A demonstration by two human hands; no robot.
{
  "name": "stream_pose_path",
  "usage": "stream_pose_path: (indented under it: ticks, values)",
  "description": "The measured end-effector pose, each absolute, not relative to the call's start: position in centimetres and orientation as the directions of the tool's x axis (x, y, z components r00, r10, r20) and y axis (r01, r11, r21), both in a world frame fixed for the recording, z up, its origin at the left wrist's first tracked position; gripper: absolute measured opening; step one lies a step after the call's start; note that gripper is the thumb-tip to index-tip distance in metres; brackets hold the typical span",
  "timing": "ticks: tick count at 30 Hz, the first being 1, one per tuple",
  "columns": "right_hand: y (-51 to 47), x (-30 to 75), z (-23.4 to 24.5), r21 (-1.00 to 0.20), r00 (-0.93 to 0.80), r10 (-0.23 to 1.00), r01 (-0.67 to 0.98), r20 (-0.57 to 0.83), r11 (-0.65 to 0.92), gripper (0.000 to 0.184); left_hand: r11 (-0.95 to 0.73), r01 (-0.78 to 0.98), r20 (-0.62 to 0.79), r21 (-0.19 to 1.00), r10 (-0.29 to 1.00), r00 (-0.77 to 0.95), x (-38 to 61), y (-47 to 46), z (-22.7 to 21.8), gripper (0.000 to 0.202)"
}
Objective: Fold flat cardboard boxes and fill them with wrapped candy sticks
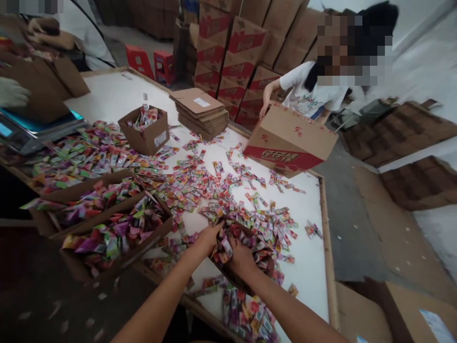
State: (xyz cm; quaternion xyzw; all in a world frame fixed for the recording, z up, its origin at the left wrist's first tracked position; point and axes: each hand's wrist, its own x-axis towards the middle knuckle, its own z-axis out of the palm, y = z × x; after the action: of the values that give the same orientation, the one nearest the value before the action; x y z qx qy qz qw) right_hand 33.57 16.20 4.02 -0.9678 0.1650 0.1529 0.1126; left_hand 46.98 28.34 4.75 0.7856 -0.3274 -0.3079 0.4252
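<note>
My left hand (pixel 206 238) and my right hand (pixel 241 257) are both closed on a heap of small colourful sachets (pixel 233 240) near the front edge of the white table (pixel 307 267). The hands sit side by side, scooping the packets together. More loose sachets (pixel 200 183) lie scattered across the table ahead of my hands. Left of my hands, an open cardboard box (pixel 117 238) is filled with the same packets.
A second filled box (pixel 85 202), a small open box (pixel 145 129), a stack of flat cartons (pixel 200 110) and a scale (pixel 32 131) stand on the table. A person tilts a large red-printed carton (pixel 289 143) at the far edge. A gloved hand (pixel 12 93) is at left.
</note>
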Motion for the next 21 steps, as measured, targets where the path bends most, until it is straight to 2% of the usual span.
stream_pose_path:
  ticks: [2,5,8,11,14,16,18,21]
  values:
    - [15.8,34.2,2.6,-0.183,0.847,-0.326,-0.430,-0.420,-0.884,0.080,-0.374,-0.315,-0.156,0.872,-0.823,0.545,47.0,28.7,4.4,0.056]
    - [15.5,34.6,2.2,-0.262,0.848,-0.288,-0.431,-0.446,-0.863,0.083,-0.350,-0.384,-0.104,0.854,-0.839,0.535,46.6,29.2,4.8,0.051]
    - [15.1,34.1,4.4,-0.370,0.863,-0.189,-0.385,-0.468,-0.845,0.081,-0.500,-0.528,-0.161,0.686,-0.812,0.561,45.8,29.1,6.1,0.041]
    - [13.8,32.9,8.4,-0.447,0.917,-0.142,-0.311,-0.372,-0.839,0.073,-0.599,-0.626,-0.228,0.499,-0.788,0.573,45.4,28.1,7.7,0.030]
    - [11.2,31.6,12.6,-0.522,0.956,-0.187,-0.280,-0.224,-0.805,0.068,-0.639,-0.647,-0.244,0.415,-0.764,0.597,45.1,27.0,8.5,0.028]
    - [8.7,30.8,15.2,-0.596,0.959,-0.233,-0.281,-0.159,-0.752,0.061,-0.662,-0.630,-0.244,0.406,-0.743,0.623,44.8,26.7,8.3,0.022]
    - [5.9,29.9,17.3,-0.627,0.938,-0.330,-0.319,-0.104,-0.711,0.056,-0.664,-0.612,-0.229,0.430,-0.736,0.638,44.6,26.8,7.8,0.019]
    - [3.0,28.8,19.0,-0.584,0.853,-0.522,-0.425,-0.001,-0.692,0.054,-0.634,-0.587,-0.188,0.503,-0.743,0.642,44.9,27.1,6.7,0.019]
